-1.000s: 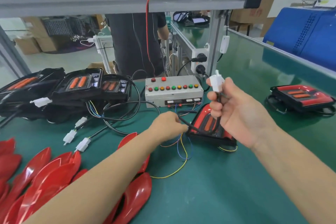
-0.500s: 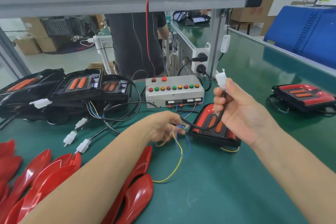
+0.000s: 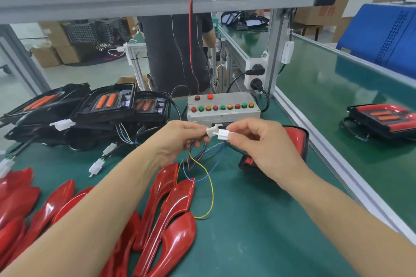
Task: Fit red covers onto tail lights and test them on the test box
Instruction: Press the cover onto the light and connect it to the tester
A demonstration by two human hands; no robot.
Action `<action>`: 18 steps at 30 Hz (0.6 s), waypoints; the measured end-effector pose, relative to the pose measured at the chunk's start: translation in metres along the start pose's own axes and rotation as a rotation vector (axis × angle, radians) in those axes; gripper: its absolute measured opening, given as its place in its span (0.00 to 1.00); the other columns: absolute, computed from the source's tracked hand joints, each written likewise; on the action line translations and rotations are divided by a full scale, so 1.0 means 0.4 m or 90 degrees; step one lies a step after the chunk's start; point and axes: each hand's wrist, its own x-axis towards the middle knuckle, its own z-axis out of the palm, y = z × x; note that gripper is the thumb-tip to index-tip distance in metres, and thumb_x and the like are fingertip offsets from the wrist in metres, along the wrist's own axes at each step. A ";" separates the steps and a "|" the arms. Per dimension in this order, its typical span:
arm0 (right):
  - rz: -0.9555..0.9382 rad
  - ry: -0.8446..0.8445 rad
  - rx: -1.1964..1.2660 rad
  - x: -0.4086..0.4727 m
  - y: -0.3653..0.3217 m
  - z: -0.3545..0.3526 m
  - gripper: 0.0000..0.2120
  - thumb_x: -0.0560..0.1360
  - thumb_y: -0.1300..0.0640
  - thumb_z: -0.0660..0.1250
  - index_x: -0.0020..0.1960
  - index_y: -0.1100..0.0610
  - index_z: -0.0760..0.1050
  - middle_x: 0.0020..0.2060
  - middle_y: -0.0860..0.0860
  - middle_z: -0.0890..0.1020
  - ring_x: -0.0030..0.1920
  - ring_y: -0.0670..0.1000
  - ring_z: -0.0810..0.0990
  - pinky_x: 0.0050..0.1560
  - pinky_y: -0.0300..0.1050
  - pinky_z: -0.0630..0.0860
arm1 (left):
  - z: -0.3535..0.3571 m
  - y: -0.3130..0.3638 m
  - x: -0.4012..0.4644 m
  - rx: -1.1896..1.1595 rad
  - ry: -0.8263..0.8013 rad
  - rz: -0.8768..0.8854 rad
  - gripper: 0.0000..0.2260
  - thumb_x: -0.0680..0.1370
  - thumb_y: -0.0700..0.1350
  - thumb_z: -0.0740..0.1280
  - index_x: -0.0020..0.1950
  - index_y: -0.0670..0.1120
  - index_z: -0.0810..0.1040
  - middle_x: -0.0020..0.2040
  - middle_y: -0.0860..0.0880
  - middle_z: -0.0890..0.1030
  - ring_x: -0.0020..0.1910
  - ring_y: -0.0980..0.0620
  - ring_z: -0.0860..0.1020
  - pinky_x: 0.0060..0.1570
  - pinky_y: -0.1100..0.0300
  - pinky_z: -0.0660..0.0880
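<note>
My left hand (image 3: pixel 177 139) pinches a white plug (image 3: pixel 211 131) on thin coloured wires that run toward the grey test box (image 3: pixel 222 105). My right hand (image 3: pixel 263 144) pinches the white connector (image 3: pixel 224 135) of a black cable. The two plugs meet end to end in front of the box. Behind my right hand lies the tail light (image 3: pixel 297 139) with a red cover on it, mostly hidden. Several loose red covers (image 3: pixel 177 198) lie on the green mat at lower left.
Several uncovered black tail lights (image 3: pixel 108 105) with dangling white plugs are stacked at the left. A covered tail light (image 3: pixel 382 119) sits on the green conveyor (image 3: pixel 337 101) to the right, past an aluminium rail. A person stands behind the bench.
My left hand picked the test box's plug up from the mat. My right hand brought the tail light's connector down and left until the two plugs met.
</note>
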 end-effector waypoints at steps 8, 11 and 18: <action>-0.047 0.028 -0.131 0.003 0.011 0.019 0.06 0.74 0.61 0.71 0.46 0.52 0.84 0.37 0.44 0.84 0.38 0.45 0.80 0.43 0.39 0.75 | -0.010 0.029 -0.003 -0.025 -0.087 -0.061 0.08 0.78 0.36 0.62 0.44 0.40 0.81 0.30 0.49 0.77 0.28 0.59 0.72 0.28 0.71 0.65; -0.074 0.029 -0.137 0.002 0.018 0.026 0.05 0.73 0.61 0.72 0.44 0.53 0.84 0.34 0.46 0.83 0.36 0.47 0.78 0.39 0.41 0.74 | -0.003 0.032 -0.003 0.000 -0.125 -0.083 0.08 0.78 0.36 0.62 0.44 0.39 0.81 0.29 0.49 0.76 0.27 0.59 0.69 0.28 0.71 0.62; -0.067 0.042 -0.110 0.016 0.030 0.032 0.05 0.72 0.62 0.73 0.42 0.52 0.84 0.31 0.45 0.82 0.31 0.41 0.73 0.33 0.31 0.68 | 0.016 0.041 0.003 -0.014 -0.145 -0.072 0.08 0.78 0.35 0.61 0.44 0.39 0.80 0.29 0.48 0.76 0.25 0.58 0.63 0.27 0.69 0.61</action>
